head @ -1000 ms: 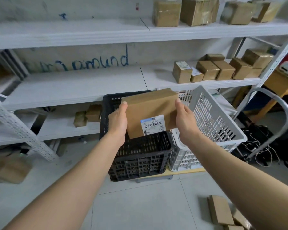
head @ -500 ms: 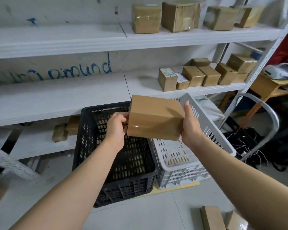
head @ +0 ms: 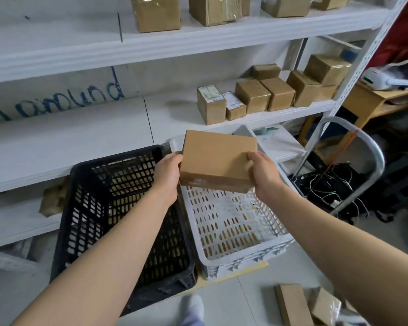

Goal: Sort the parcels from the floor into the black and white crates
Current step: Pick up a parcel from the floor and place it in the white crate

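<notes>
White metal shelving (head: 80, 128) along wall, blue scrawl (head: 68, 100) behind middle shelf. Black crate (head: 64, 208) low left, touching white crate (head: 233, 227). Left hand (head: 167, 172) and right hand (head: 265, 175) hold brown parcel (head: 218, 158) in air above white crate's far end, fingers curled round its side edges. Taped boxes (head: 252, 95) on shelf behind. Trolley handle (head: 372, 147) right, wooden worktop (head: 368, 97) beyond. More parcels (head: 292, 304) on grey tiled floor (head: 222, 302), lower right.

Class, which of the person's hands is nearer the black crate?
Left. The left hand grips the parcel beside the black crate's right rim; the right hand holds it over the white crate.
</notes>
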A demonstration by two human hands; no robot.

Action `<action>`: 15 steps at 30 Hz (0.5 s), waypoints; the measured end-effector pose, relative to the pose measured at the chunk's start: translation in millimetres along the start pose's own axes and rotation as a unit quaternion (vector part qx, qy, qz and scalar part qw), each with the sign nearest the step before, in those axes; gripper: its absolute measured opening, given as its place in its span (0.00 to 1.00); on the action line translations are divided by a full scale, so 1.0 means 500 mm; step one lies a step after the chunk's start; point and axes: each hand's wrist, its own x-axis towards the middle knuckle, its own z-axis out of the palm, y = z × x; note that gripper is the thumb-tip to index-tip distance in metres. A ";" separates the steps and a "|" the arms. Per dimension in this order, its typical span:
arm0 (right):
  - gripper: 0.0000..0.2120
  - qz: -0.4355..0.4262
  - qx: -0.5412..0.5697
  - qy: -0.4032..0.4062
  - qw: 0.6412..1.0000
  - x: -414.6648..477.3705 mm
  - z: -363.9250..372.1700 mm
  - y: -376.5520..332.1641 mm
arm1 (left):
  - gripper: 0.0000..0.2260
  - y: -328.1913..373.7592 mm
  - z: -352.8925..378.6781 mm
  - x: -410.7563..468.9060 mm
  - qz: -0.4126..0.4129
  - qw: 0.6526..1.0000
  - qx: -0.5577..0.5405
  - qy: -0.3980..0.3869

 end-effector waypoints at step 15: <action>0.28 0.079 -0.092 0.071 0.990 0.272 0.073 0.069 | 0.20 -0.072 0.078 0.305 -0.171 0.979 0.102 -0.051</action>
